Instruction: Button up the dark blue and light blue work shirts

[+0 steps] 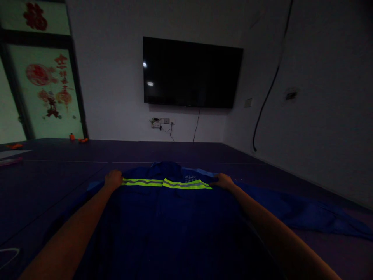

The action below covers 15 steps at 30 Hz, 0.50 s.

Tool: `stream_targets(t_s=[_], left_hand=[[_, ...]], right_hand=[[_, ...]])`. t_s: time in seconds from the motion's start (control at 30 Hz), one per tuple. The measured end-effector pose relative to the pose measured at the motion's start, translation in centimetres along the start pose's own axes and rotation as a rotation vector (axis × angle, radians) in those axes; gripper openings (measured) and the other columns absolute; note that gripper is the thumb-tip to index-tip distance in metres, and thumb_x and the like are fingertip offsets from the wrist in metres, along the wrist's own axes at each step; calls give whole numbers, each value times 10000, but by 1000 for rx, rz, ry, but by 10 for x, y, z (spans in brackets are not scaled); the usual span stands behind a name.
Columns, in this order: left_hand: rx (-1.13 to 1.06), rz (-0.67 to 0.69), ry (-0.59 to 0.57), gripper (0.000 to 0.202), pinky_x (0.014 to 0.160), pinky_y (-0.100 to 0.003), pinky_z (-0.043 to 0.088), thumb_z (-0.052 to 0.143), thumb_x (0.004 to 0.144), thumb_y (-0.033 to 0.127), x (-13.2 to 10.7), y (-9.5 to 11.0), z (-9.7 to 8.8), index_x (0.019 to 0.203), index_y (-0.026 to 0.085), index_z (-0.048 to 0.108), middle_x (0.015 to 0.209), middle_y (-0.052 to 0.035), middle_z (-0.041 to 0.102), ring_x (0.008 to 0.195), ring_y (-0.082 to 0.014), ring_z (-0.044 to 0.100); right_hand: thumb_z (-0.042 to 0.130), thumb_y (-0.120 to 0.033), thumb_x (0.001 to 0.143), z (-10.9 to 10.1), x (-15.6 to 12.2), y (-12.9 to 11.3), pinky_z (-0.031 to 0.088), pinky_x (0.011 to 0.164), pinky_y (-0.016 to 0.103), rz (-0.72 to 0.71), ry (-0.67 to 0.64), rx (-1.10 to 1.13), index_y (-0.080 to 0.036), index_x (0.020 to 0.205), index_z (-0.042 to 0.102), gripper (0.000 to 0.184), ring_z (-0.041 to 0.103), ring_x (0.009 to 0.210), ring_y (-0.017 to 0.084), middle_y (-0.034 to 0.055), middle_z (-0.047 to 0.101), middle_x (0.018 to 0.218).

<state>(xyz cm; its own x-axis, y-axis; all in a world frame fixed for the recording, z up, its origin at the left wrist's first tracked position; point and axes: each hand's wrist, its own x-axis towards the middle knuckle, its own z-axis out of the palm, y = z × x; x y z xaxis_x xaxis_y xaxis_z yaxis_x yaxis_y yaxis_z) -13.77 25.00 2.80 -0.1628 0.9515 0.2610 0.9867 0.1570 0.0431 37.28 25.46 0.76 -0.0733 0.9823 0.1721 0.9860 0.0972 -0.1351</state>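
A dark blue work jacket [175, 217] with a yellow-green reflective band [166, 182] across the chest lies spread front-up on a dark purple surface [58, 175]. Its collar points away from me, and one sleeve [314, 217] stretches out to the right. My left hand [113, 179] rests on the jacket's left shoulder at the end of the band, fingers curled over the cloth. My right hand [223, 181] lies on the right shoulder at the band's other end, fingers closed on the fabric.
A black wall-mounted screen [190, 72] hangs ahead above wall sockets [161, 121] with cables. A window [43, 85] with red paper decorations is at the left. Small orange items [77, 138] and papers [11, 155] lie at the surface's far left. The room is dim.
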Motion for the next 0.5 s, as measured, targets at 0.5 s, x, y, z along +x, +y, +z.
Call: stream_targets(t_s=[0.5], left_hand=[[-357,98,489,347,810,-307,411,297,842,250,-19,1,-146,1075,96,503,996,-119,595,935,-215,548]], right_hand=[[429,-270,831,-145,-44,-4,412,835,316,-52,560,81,-156,1013,600,274,556,953,219,87,627,1005]])
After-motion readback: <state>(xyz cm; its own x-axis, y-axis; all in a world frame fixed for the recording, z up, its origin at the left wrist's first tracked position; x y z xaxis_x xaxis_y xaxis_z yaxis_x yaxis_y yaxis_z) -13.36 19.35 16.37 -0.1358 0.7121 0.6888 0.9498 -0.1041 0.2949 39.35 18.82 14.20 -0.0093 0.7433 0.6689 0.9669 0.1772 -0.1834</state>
